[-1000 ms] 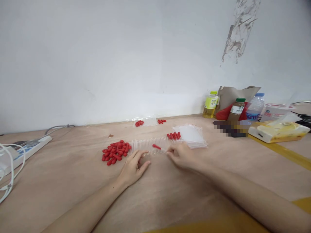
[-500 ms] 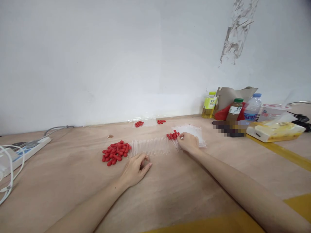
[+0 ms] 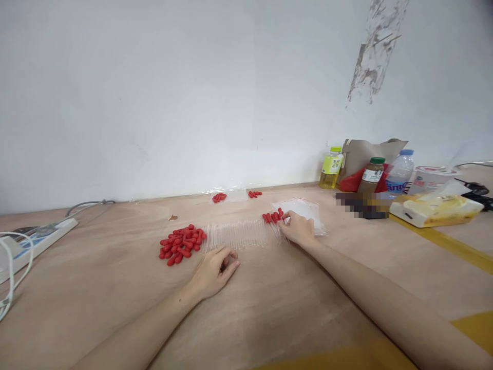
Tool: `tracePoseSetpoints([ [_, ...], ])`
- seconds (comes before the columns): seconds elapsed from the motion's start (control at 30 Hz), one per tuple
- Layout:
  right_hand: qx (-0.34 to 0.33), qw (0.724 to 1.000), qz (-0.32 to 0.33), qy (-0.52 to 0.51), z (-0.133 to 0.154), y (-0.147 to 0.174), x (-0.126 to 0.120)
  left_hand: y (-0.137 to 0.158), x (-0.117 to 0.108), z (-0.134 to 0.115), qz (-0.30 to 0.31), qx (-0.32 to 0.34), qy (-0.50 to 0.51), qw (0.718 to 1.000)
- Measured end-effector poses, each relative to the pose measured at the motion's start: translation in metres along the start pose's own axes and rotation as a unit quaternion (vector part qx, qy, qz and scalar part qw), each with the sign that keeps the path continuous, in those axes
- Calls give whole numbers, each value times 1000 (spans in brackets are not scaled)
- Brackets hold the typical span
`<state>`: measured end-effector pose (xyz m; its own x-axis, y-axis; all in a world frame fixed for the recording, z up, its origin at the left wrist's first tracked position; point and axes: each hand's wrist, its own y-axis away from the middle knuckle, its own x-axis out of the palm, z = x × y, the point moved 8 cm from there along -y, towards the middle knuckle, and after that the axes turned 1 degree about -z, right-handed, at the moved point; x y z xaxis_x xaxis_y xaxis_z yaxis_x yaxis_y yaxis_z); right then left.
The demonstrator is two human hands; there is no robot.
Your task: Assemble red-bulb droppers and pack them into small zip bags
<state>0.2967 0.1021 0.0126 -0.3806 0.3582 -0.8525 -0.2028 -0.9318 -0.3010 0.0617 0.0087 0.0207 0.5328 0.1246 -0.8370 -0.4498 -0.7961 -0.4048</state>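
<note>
The tan counter carries a heap of red bulbs, a row of clear tubes beside it, red-tipped tubes by a white plastic bag, and yellow tape. A white power strip lies at left; bottles and a tissue pack sit at right.

Right hand's grip unclear (too small), dark object pixelated, power strip cropped left

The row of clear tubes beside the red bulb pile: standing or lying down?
Lying down: the clear tubes stretch flat, side by side along the brown tabletop, with their lengths showing.
</note>
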Motion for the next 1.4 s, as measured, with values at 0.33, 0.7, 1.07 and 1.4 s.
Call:
tracePoseSetpoints([
  [0.33, -98, 995, -7, -17, 19, 5, -8, -1, 3, 1, 18, -6, -15, 1000],
  [0.7, -115, 992, 36, 35, 27, 6, -6, -2, 2, 2, 16, -5, -12, 1000],
  [1.07, -138, 982, 10, 132, 37, 10, -4, -2, 1, 0, 13, -8, -8, 1000],
  [1.4, -68, 977, 94, 180, 43, -4, 9, -2, 3, 1, 14, -4, -6, 1000],
])
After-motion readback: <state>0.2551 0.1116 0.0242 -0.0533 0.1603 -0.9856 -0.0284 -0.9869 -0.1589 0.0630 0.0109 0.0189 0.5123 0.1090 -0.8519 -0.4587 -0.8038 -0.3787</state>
